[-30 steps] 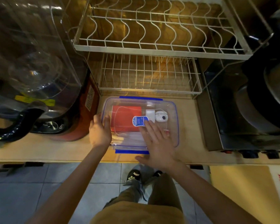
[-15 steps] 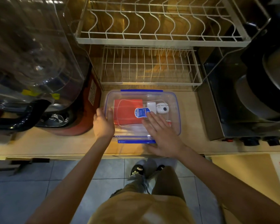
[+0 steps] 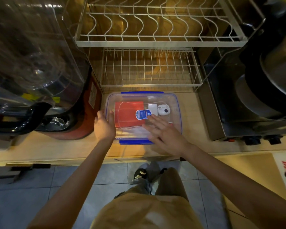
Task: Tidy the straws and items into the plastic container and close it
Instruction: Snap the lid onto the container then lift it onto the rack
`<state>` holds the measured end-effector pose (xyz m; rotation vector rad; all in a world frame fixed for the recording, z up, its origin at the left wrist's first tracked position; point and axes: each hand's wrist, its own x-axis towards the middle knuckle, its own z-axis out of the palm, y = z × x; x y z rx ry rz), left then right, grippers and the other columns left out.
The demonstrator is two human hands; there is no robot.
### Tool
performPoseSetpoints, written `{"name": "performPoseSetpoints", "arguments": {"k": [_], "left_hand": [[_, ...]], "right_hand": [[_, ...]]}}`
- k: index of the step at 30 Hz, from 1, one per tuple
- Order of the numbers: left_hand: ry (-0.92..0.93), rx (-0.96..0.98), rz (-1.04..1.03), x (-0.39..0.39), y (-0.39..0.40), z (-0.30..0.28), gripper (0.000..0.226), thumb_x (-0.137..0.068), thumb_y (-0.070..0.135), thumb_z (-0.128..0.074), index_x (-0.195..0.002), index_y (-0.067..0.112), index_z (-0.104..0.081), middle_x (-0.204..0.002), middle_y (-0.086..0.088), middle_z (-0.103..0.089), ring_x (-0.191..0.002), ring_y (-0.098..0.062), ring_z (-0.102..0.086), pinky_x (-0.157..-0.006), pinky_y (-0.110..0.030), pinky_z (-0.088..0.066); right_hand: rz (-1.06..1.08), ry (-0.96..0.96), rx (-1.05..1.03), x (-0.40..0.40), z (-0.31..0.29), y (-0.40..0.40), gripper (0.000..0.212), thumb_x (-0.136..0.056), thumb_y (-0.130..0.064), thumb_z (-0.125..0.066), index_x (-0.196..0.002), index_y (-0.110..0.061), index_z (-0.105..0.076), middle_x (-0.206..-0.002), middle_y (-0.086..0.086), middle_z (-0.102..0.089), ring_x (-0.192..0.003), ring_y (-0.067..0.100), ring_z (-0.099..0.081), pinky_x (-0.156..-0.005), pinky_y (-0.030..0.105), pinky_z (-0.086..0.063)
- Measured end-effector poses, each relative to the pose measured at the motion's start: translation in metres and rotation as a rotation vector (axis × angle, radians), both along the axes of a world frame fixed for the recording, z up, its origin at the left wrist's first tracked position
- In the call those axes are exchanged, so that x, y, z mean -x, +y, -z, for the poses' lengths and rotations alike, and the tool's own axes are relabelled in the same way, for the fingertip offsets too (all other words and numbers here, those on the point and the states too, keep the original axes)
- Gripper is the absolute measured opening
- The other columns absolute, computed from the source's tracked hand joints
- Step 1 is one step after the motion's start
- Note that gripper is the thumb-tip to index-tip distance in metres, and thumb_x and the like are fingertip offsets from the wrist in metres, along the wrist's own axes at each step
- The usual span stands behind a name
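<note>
A clear plastic container (image 3: 175, 104) with blue clips sits on the wooden counter, its transparent lid on top. Through the lid I see a red packet (image 3: 127, 113), a blue-and-white label (image 3: 143, 114), a white block (image 3: 152, 108) and a round white item (image 3: 163, 109). Pale straws (image 3: 132, 132) show faintly at the near side. My left hand (image 3: 104, 125) grips the container's left edge, thumb over the lid. My right hand (image 3: 165, 134) lies flat on the lid, fingers spread, above the near blue clip (image 3: 134, 142).
A white wire dish rack (image 3: 149, 68) stands right behind the container. A red blender base (image 3: 82, 123) with a clear jug sits close on the left. A steel appliance (image 3: 234, 103) with dark pans flanks the right. Tiled floor lies below the counter edge (image 3: 89, 158).
The container has slid a little away from the counter's front edge toward the rack, with both hands staying on it. My right hand keeps pressing flat on the lid.
</note>
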<state>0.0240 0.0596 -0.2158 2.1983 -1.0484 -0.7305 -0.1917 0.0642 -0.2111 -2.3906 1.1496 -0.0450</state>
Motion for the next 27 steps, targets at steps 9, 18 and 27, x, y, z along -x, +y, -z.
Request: {"name": "performPoseSetpoints", "arguments": {"k": [9, 18, 27], "left_hand": [[-0.039, -0.032, 0.031, 0.002, -0.002, -0.003, 0.047, -0.097, 0.036, -0.033, -0.128, 0.002, -0.038, -0.129, -0.03, -0.048, -0.115, -0.046, -0.048, -0.088, -0.048, -0.043], [-0.04, -0.196, 0.139, -0.003, -0.009, -0.016, 0.046, -0.097, 0.033, -0.031, -0.124, -0.004, -0.032, -0.132, -0.032, -0.042, -0.119, -0.048, -0.044, -0.098, -0.051, -0.036], [0.067, -0.591, 0.318, -0.007, -0.034, -0.067, 0.054, -0.094, 0.032, -0.046, -0.138, 0.004, -0.031, -0.138, -0.021, -0.046, -0.121, -0.036, -0.051, -0.096, -0.045, -0.048]], "right_hand": [[0.874, -0.225, -0.004, 0.003, -0.005, -0.032, 0.055, -0.088, -0.02, -0.055, -0.138, -0.01, -0.035, -0.143, 0.01, -0.04, -0.135, 0.029, -0.031, -0.113, 0.043, -0.03], [1.178, -0.645, -0.776, 0.028, -0.027, -0.043, 0.043, -0.076, -0.018, -0.075, -0.111, 0.002, -0.061, -0.105, 0.019, -0.07, -0.085, 0.029, -0.069, -0.062, 0.031, -0.055], [1.074, -0.392, -0.741, 0.031, -0.063, -0.049, 0.054, -0.078, -0.018, -0.073, -0.122, -0.003, -0.047, -0.118, 0.016, -0.059, -0.089, 0.026, -0.06, -0.064, 0.031, -0.051]]}}
